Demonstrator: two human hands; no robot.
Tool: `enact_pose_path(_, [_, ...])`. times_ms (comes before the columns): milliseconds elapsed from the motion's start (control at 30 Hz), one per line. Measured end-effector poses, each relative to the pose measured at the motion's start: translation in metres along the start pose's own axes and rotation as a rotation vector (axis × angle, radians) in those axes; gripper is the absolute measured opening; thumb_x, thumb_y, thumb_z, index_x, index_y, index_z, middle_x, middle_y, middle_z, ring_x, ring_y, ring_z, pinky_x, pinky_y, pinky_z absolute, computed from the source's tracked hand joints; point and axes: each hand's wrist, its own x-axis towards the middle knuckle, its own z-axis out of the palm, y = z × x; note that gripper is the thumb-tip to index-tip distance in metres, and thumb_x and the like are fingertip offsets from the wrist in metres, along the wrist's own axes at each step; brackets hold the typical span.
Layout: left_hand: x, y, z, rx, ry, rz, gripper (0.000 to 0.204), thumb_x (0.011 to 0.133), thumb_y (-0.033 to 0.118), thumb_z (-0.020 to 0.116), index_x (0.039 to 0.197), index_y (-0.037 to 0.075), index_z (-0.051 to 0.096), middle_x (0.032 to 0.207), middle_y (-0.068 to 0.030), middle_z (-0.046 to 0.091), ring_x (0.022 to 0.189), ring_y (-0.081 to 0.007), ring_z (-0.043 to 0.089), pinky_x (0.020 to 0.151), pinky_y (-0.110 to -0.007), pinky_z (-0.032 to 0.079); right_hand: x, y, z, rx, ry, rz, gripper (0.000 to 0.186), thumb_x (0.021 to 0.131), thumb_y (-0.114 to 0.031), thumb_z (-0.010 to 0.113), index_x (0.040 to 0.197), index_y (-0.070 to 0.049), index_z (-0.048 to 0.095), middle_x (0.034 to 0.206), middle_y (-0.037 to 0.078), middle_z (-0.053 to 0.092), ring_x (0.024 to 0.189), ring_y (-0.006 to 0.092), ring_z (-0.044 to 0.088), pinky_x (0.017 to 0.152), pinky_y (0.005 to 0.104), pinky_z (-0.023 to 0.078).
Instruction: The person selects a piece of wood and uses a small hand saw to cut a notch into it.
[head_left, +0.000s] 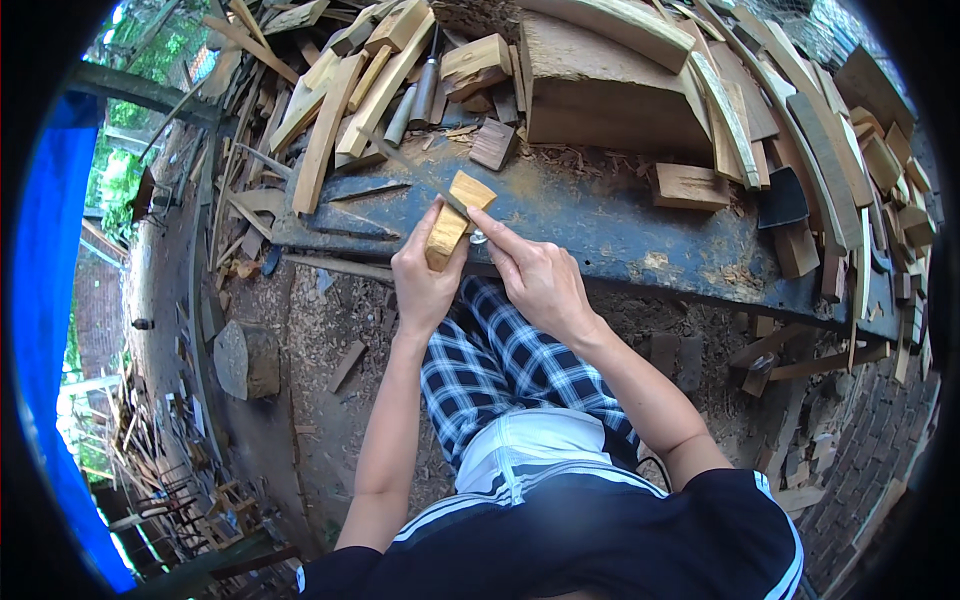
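My left hand (424,275) is closed around a small, yellowish carved wood block (447,238), its upper end flaring out above the fingers. Across the block's middle lies a long narrow metal tool (420,172), a file or a knife; I cannot tell which. Its thin grey length points up and to the left. My right hand (540,283) grips the other end, with the index finger stretched along it near the wood. A shiny round metal bit (478,237) shows just below that finger. Both hands are over the near edge of the blue-black workbench (590,225).
A large wood block (615,95) stands at the back of the bench. Smaller blocks (690,187) and a reddish one (493,145) lie in front. A chisel-like tool (425,90) rests among offcuts. Pointed prongs (350,220) jut out at the bench's left end. Shavings cover the ground.
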Motion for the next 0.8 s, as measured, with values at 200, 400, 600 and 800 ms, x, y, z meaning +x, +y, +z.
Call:
enact_pose_path(200, [-0.003,-0.018,0.002,-0.053,-0.015,-0.2,0.05,0.083,0.004,0.076,0.129,-0.007,0.06,0.104,-0.0215,0.074,0.1,-0.0263,0.073,0.085,-0.033,0.055,0.001,-0.018,0.0,-0.323,-0.079,-0.107,0.05,0.094,-0.017,0.059,0.144,-0.025,0.054,0.069,0.017,0.067,0.053,0.0327,0.067,0.046,0.0432,0.053])
enact_pose_path(400, [-0.004,-0.027,0.007,-0.15,0.035,-0.146,0.055,0.083,0.007,0.079,0.132,-0.006,0.057,0.118,-0.022,0.07,0.106,-0.025,0.07,0.088,-0.035,0.055,-0.018,-0.037,-0.014,-0.288,-0.219,-0.136,0.049,0.094,-0.017,0.06,0.142,-0.026,0.056,0.067,0.014,0.066,0.051,0.0301,0.066,0.043,0.0397,0.051])
enact_pose_path(600, [-0.005,-0.01,0.006,-0.171,0.044,-0.149,0.045,0.086,0.012,0.073,0.126,-0.004,0.062,0.104,-0.0267,0.07,0.102,-0.0359,0.071,0.083,-0.037,0.055,-0.005,-0.042,-0.029,-0.232,-0.059,-0.162,0.049,0.094,-0.015,0.062,0.142,-0.026,0.057,0.069,0.014,0.067,0.054,0.0299,0.066,0.049,0.0417,0.053])
enact_pose_path(800, [-0.007,-0.003,0.012,0.083,0.059,-0.04,0.053,0.081,0.003,0.071,0.132,-0.003,0.059,0.121,-0.0257,0.066,0.111,-0.0396,0.066,0.093,-0.043,0.054,0.012,-0.008,-0.021,-0.361,-0.082,-0.084,0.043,0.096,-0.017,0.056,0.139,-0.024,0.059,0.077,0.021,0.07,0.066,0.0381,0.069,0.057,0.0488,0.055])
